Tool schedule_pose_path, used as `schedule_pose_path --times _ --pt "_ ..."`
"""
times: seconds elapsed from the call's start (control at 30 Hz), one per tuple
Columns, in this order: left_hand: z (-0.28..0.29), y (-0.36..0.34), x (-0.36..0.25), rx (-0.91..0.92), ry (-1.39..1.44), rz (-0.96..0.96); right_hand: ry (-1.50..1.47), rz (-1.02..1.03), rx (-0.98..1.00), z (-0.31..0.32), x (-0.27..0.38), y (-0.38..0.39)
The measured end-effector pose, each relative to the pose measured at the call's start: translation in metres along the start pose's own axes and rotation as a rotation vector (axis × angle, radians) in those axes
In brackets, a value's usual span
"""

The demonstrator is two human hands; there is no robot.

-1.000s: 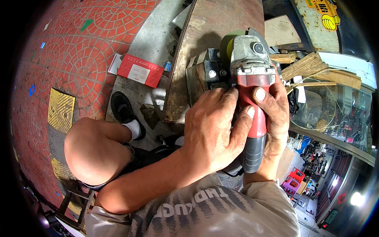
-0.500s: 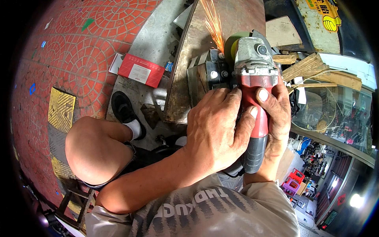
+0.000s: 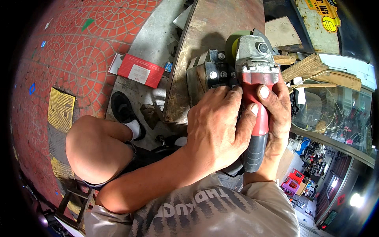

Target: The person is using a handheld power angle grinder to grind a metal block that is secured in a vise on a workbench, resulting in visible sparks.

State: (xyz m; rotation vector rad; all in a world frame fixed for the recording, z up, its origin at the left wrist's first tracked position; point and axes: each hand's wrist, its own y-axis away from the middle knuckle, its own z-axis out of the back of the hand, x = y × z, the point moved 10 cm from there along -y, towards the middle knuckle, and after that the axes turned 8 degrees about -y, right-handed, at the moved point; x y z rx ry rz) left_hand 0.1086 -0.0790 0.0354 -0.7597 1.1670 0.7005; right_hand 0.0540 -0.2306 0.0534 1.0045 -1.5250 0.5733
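An angle grinder (image 3: 257,96) with a silver head, red body and black rear grip is in both my hands. My right hand (image 3: 278,108) wraps its right side, thumb on top of the red body. My left hand (image 3: 215,126) closes on the left side, its thumb along the red body and its fingertips partly hidden. The yellow-green disc (image 3: 233,42) shows at the left of the head, beside a dark metal block with round bolt heads (image 3: 215,67). No sparks show at the disc.
The block rests on a worn brown metal-topped bench (image 3: 225,19). Left of it, a red box (image 3: 141,71) lies on concrete near my shoe (image 3: 123,108). Wood offcuts (image 3: 308,67) and a glass-topped case (image 3: 327,108) stand on the right.
The stream of orange sparks from the disc has stopped. More of the disc and the block's bolt heads shows, the grinder head having shifted very slightly. Both hands keep their hold.
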Motion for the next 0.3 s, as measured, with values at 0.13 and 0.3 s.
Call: schedule_pose_path --times 0.13,0.3 --pt "0.0 -0.0007 0.0007 0.001 -0.008 0.009 0.01 0.003 0.009 0.002 -0.0008 -0.0017" --pt "-0.0003 -0.0008 0.0014 -0.008 0.016 -0.001 0.025 -0.01 0.011 0.0022 -0.0015 -0.0024"
